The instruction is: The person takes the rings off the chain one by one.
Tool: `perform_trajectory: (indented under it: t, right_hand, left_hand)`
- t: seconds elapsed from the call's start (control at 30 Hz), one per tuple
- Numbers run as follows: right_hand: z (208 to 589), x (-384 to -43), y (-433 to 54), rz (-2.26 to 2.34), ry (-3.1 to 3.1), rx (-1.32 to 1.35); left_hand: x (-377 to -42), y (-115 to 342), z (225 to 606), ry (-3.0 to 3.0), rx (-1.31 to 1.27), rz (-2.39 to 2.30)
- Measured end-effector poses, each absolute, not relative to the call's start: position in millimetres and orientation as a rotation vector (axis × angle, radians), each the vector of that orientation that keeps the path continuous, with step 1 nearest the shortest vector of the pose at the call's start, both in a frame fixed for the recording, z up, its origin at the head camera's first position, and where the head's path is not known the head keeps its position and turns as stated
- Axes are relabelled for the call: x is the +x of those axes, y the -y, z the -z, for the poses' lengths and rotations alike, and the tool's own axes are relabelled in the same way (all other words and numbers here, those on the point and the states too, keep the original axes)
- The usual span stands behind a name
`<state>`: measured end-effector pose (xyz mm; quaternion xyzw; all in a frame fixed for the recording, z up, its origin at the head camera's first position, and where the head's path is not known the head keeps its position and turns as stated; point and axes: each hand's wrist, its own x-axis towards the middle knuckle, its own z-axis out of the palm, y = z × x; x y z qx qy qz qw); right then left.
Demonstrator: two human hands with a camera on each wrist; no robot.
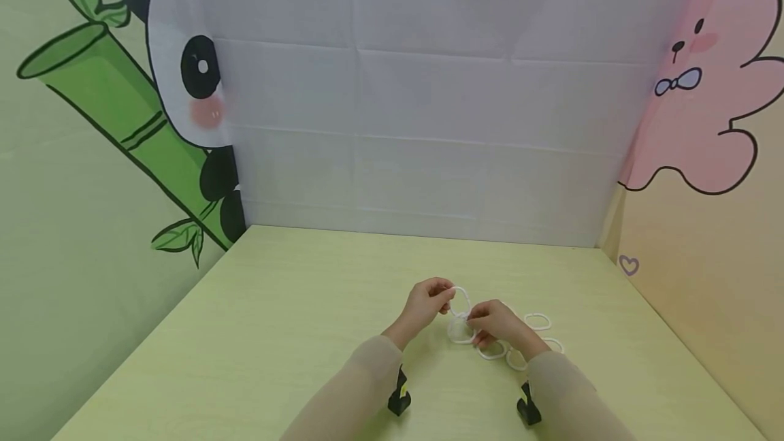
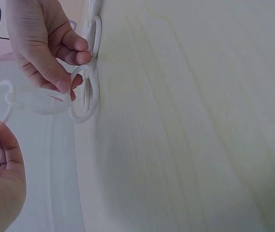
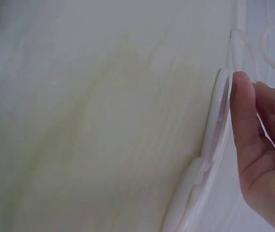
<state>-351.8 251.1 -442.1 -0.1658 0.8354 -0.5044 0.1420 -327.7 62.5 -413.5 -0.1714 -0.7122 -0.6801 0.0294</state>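
Observation:
My left hand pinches a white plastic chain link between thumb and fingertips, raised off the table. Hooked to it is a second white link, which my right hand pinches near its end. The left wrist view shows the left hand at the lower left and the right hand above, with a pale link stretched between them. Another white link hangs by the right fingertips. In the right wrist view the right hand holds a thin white link, partly hidden by the fingers.
More white links lie on the pale wooden table around and under the right hand, among them one link to its right and another below it. A white sheet closes the back; printed cloth walls flank both sides.

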Motion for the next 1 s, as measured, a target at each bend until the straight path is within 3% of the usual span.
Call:
perform_trajectory:
  t: [1.0]
  right_hand:
    - [443, -345, -236, 1.161, -2.690, -0.424]
  left_hand:
    - [-323, -57, 409, 2.203, -0.499, 2.071]
